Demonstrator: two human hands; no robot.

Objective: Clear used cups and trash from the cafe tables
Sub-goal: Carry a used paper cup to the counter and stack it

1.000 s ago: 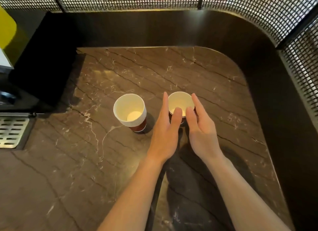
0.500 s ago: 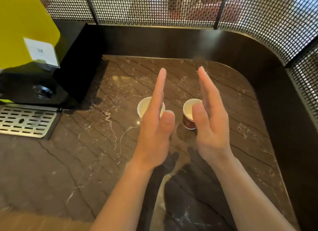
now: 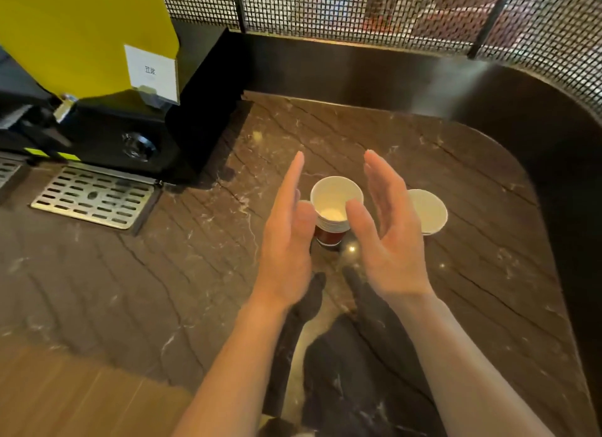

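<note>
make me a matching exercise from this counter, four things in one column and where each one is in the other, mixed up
Things:
1. red-based cup
2. other cup
3. drip tray
4. white label

Places:
a. stuck on the yellow machine
b. between the left hand and the right hand
c. just beyond the right hand, partly hidden by it
d. set into the counter below the machine, far left

Pairs: 1-b, 2-c, 3-d, 4-a

Dark marble counter [image 3: 169, 273], mesh screen [image 3: 358, 10] behind, perhaps wooden floor [image 3: 65, 397] below.
</note>
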